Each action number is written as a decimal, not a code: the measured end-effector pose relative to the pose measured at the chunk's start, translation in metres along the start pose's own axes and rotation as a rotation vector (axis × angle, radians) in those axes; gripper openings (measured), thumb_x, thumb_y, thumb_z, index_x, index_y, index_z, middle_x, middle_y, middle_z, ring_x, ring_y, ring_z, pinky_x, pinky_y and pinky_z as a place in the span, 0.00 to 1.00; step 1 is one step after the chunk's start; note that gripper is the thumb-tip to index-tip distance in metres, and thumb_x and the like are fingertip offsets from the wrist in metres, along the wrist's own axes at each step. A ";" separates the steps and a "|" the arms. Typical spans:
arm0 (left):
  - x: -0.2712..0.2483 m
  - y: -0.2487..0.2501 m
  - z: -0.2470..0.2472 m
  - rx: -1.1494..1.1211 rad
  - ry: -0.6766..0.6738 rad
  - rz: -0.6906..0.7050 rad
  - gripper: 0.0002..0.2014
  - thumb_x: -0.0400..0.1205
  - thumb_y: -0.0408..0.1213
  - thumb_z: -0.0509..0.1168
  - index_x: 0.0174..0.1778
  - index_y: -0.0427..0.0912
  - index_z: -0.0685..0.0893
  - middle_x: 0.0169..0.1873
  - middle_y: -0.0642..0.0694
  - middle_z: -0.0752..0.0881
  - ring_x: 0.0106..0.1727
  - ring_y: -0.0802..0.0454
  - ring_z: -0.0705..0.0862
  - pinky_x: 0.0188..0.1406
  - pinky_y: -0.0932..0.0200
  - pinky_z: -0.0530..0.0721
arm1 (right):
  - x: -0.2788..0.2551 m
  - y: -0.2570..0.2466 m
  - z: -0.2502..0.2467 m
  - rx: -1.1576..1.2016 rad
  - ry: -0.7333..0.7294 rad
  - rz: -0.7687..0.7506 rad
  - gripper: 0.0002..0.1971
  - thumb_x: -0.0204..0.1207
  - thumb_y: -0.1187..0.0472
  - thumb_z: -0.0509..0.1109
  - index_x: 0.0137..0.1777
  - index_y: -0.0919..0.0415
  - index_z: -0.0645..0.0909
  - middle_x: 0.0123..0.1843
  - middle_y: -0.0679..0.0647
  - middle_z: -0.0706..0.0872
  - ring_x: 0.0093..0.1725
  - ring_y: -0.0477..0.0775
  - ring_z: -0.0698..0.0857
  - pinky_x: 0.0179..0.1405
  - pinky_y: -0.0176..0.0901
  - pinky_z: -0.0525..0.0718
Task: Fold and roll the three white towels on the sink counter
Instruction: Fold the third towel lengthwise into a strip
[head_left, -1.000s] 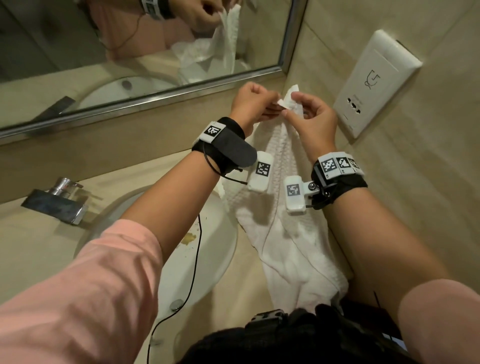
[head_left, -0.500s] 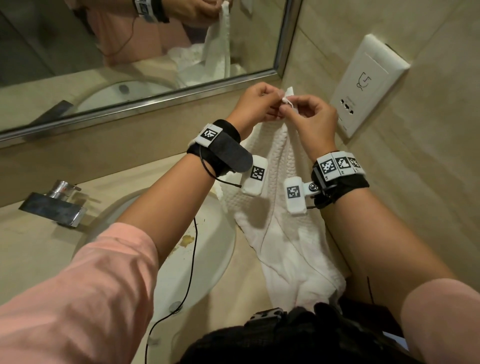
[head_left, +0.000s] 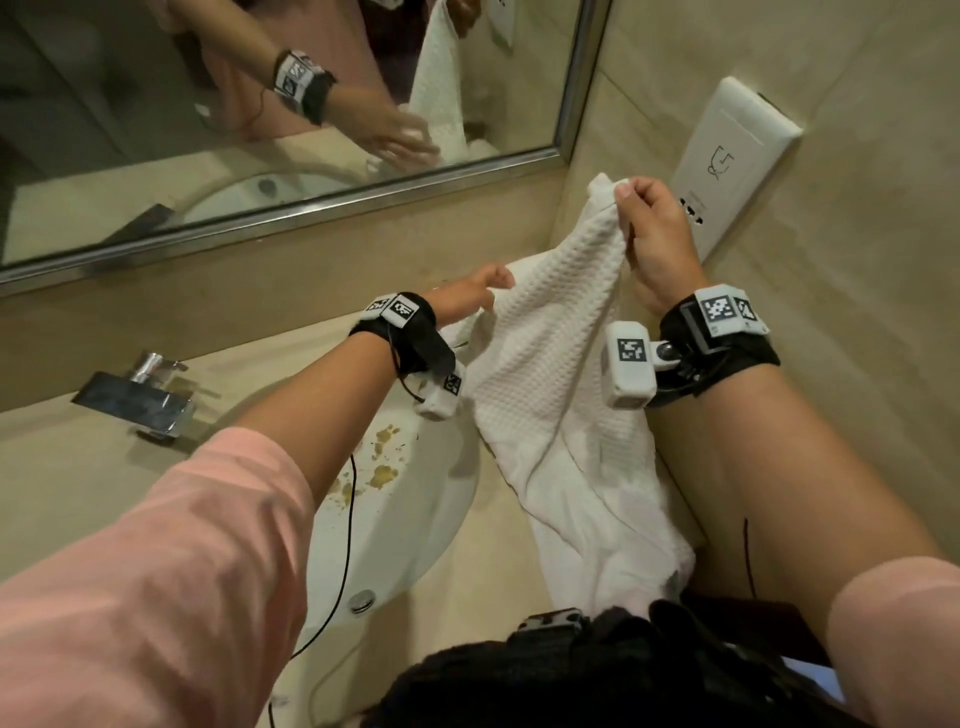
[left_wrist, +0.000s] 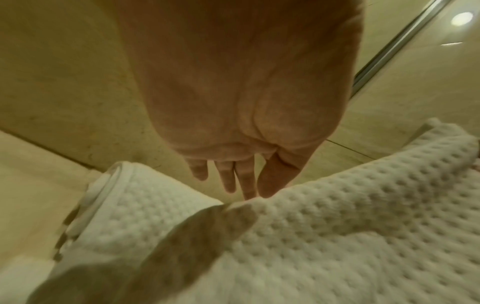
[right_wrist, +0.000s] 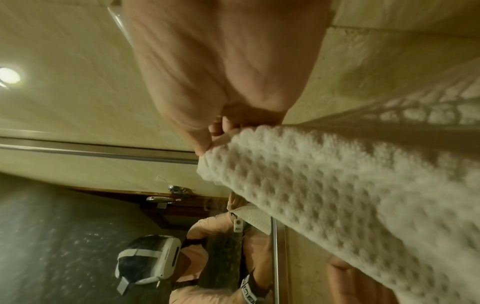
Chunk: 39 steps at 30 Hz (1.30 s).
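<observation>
I see my right hand (head_left: 655, 244) up high by the wall, with its fingers and thumb pinched tight on the top corner of a white towel (head_left: 550, 364). The right wrist view shows it too: the fingertips (right_wrist: 207, 142) squeeze the bumpy edge of the towel (right_wrist: 337, 205). The towel hangs down from that corner, and its low end lies bunched on the counter (head_left: 498, 561) close to my body, to the right of the sink (head_left: 405, 499).

My left hand (head_left: 467, 296) is lower and to the left — well apart from the right one. In the left wrist view its fingers (left_wrist: 228, 176) point down, straight and loose, and the tips touch the towel's edge (left_wrist: 337, 236). I cannot tell if they pinch it; they look like they only touch it.

Just beside the left hand lies a rolled towel (left_wrist: 124, 197), white and bumpy, with its curled end showing. It sits on the counter near the back wall.

The sink has some brown spots inside it. A shiny tap (head_left: 140, 400) sits to its left on the counter. A mirror (head_left: 260, 130) hangs over the counter, and in it I see the towel and an arm. A white wall plate (head_left: 727, 166) sits on the wall to the right — just behind my right hand.
</observation>
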<state>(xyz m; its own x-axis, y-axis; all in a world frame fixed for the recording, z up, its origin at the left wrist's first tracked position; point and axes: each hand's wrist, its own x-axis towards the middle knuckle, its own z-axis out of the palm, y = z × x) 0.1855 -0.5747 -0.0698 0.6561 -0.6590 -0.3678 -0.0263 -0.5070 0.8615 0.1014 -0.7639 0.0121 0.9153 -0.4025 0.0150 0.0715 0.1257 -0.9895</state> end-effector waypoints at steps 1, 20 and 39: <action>0.000 -0.005 0.003 -0.007 -0.001 0.006 0.21 0.77 0.14 0.48 0.58 0.40 0.71 0.65 0.44 0.74 0.70 0.54 0.68 0.55 0.67 0.71 | 0.000 -0.001 -0.001 0.061 -0.012 0.029 0.07 0.85 0.65 0.60 0.45 0.59 0.75 0.38 0.52 0.82 0.33 0.42 0.82 0.38 0.36 0.82; -0.025 -0.002 0.016 -0.951 -0.127 -0.204 0.23 0.80 0.49 0.68 0.66 0.38 0.81 0.57 0.36 0.86 0.58 0.41 0.84 0.71 0.42 0.76 | -0.019 -0.040 -0.019 0.353 -0.057 0.072 0.12 0.81 0.70 0.61 0.36 0.64 0.78 0.29 0.52 0.84 0.34 0.48 0.86 0.45 0.45 0.86; -0.068 -0.021 -0.056 -0.754 0.811 0.293 0.16 0.86 0.47 0.59 0.55 0.40 0.85 0.48 0.43 0.89 0.47 0.51 0.87 0.44 0.55 0.85 | 0.076 -0.007 0.047 0.087 0.065 -0.072 0.07 0.78 0.65 0.68 0.41 0.57 0.73 0.37 0.53 0.80 0.35 0.49 0.78 0.39 0.45 0.80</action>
<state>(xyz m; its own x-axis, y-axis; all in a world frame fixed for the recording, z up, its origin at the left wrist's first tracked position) 0.1832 -0.4880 -0.0438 0.9998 -0.0055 -0.0201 0.0209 0.2492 0.9682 0.1893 -0.7527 0.0266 0.8791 -0.4710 0.0729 0.1725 0.1720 -0.9699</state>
